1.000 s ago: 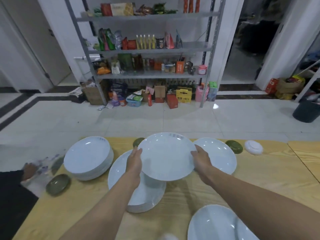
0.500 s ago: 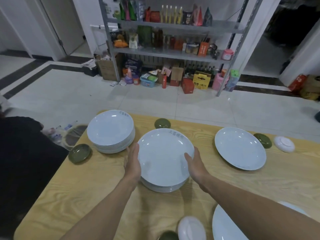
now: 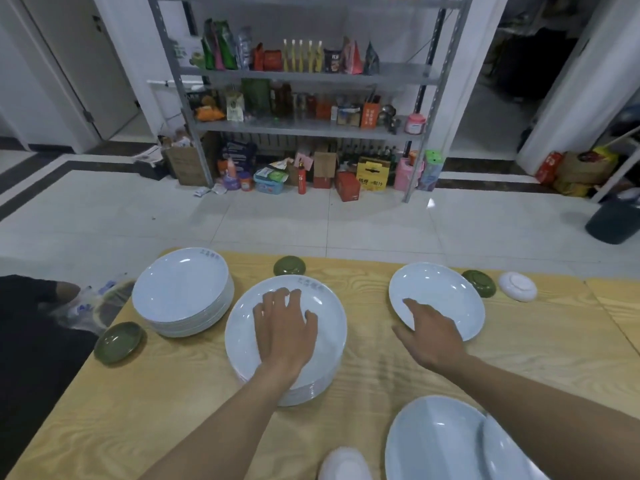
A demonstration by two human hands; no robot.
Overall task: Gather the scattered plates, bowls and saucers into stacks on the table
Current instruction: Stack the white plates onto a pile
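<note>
Plate stack under flat left fingers, rim lettering unreadable, right fingers splayed, seemingly touching lone plate

A floor of pale glossy tiles is edged with dark strips. A grey metal shelving unit, packed with packets and bottles, is set against a white wall, with boxes stowed beneath. A white door is seen at left, a dim doorway at right, and a dark bin at far right. The foreground is filled by a light wooden table.
</note>
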